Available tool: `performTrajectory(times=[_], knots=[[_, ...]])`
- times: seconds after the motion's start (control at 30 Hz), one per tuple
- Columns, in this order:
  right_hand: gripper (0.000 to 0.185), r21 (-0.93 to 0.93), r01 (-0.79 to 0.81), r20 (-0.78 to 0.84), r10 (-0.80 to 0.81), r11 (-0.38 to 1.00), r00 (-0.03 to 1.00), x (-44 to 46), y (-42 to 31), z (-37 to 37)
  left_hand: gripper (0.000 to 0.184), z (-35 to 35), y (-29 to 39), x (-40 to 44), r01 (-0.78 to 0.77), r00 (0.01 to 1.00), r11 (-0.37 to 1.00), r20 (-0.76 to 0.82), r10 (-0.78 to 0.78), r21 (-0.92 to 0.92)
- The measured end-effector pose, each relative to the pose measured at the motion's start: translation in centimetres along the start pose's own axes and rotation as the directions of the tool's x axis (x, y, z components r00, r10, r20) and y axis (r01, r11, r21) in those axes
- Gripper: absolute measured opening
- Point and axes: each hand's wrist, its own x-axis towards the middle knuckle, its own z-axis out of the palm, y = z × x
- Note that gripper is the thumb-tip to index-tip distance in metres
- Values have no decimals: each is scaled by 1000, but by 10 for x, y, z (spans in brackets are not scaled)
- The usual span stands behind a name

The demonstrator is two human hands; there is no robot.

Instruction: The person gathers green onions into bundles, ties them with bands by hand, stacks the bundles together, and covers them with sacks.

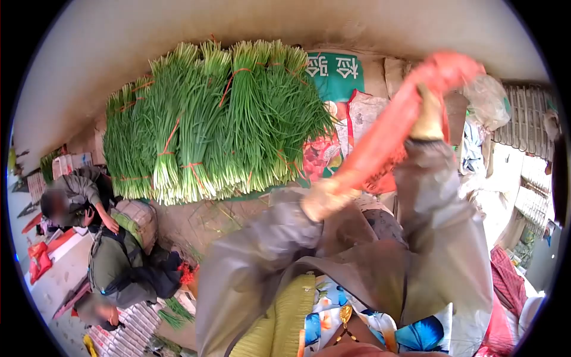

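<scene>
Both of my hands grip a long red plastic bag (372, 146), stretched at a slant and blurred by motion. My left hand (329, 199) is closed around its lower left end. Farther up and to the right, my right hand (429, 117) has its fingers closed on the bag, whose upper end (455, 62) flops over to the right. Dark printing shows on its lower fold. To the left of the bag, bundles of chives (208, 125) tied with red bands lie in a large stack.
A green sheet with white characters (334, 76) lies behind the stack. Clear plastic (488, 101) sits at the right, near slatted crates (523, 119). At the left, two people (116, 262) bend near a bulging sack (138, 220). Loose chives (176, 312) lie beside them.
</scene>
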Motion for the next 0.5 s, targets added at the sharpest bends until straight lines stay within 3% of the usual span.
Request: performTrajectory(times=[0.03, 0.07, 0.1, 0.17, 0.2, 0.27, 0.3, 0.37, 0.4, 0.47, 0.5], knots=[[35, -227, 86, -49, -100, 970, 994, 14, 12, 61, 46, -30, 35, -13, 208, 973, 962, -62, -222, -179], [39, -375, 141, -35, -166, 916, 986, 28, 27, 114, 46, -58, 72, -25, 252, 955, 956, -122, -271, -152], [42, -478, 189, 8, -210, 858, 978, 45, 44, 163, 42, -84, 82, -40, 108, 942, 976, -294, -161, -188], [50, -629, 277, 103, -276, 726, 956, 80, 80, 242, 44, -144, 106, -70, -47, 891, 998, -450, 55, 29], [54, -704, 303, 132, -301, 643, 944, 99, 106, 273, 44, -187, 109, -88, 87, 870, 970, -492, 36, 226], [62, -751, 341, 190, -310, 565, 932, 118, 162, 308, 43, -228, 133, -108, 48, 798, 979, -597, 80, 196], [75, -582, 532, 328, -421, 615, 846, 122, 201, 309, 43, -255, 138, -116, 58, 758, 975, -646, 97, 215], [61, -671, 531, 489, -230, 518, 841, 75, 226, 297, 42, -316, 129, -138, 66, 746, 989, -665, 38, 131], [64, -714, 622, 566, -259, 321, 783, 53, 242, 277, 41, -345, 119, -147, 73, 737, 990, -675, 28, 120], [56, -813, 471, 532, 110, 342, 840, 15, 255, 220, 41, -370, 111, -153, 152, 691, 986, -721, -52, 74], [54, -891, 271, 383, 283, 364, 880, -4, 253, 193, 41, -379, 104, -155, 158, 695, 985, -716, -64, 65]])
